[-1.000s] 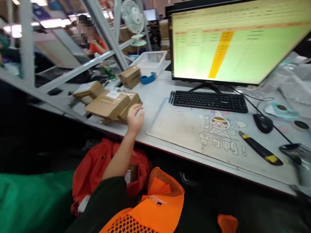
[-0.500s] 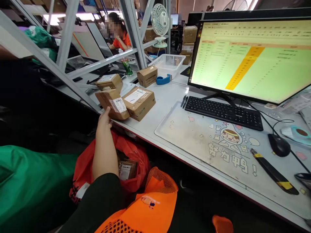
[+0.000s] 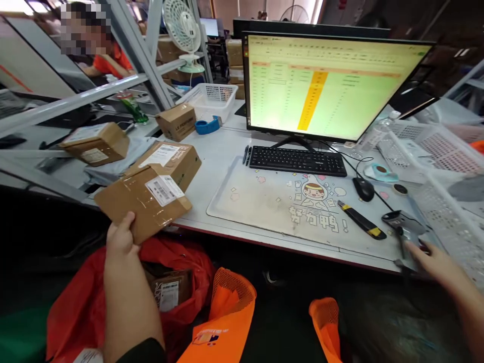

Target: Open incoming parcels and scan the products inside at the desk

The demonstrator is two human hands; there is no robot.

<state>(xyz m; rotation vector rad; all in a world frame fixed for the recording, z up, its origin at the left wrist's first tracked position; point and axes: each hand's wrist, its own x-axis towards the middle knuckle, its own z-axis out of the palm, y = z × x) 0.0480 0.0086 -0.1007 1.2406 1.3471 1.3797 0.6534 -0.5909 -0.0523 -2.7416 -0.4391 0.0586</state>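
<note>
My left hand (image 3: 121, 236) grips a flat cardboard box (image 3: 141, 204) by its lower left edge, thumb on the near face. The box is tilted, with a white barcode label (image 3: 165, 190) on its upper right. It is held at the desk's front edge, partly covering a second labelled carton (image 3: 185, 169) behind it. On the far right, my right hand (image 3: 429, 257) is closed around the handle of a grey handheld barcode scanner (image 3: 404, 222). The scanner is low over the desk's front right; whether it touches the surface is unclear.
Below the left forearm lies a red bag (image 3: 85, 287) with a parcel (image 3: 170, 292) inside. On the desk are a keyboard (image 3: 298, 161), a monitor (image 3: 282, 91), a mouse (image 3: 363, 189), a utility knife (image 3: 361, 220) and a tape dispenser (image 3: 207, 125). Another person (image 3: 113, 60) sits beyond the metal frame.
The view has turned right. My left hand has lifted the box and tilted its labelled face toward me. My right hand has come into view at the scanner.
</note>
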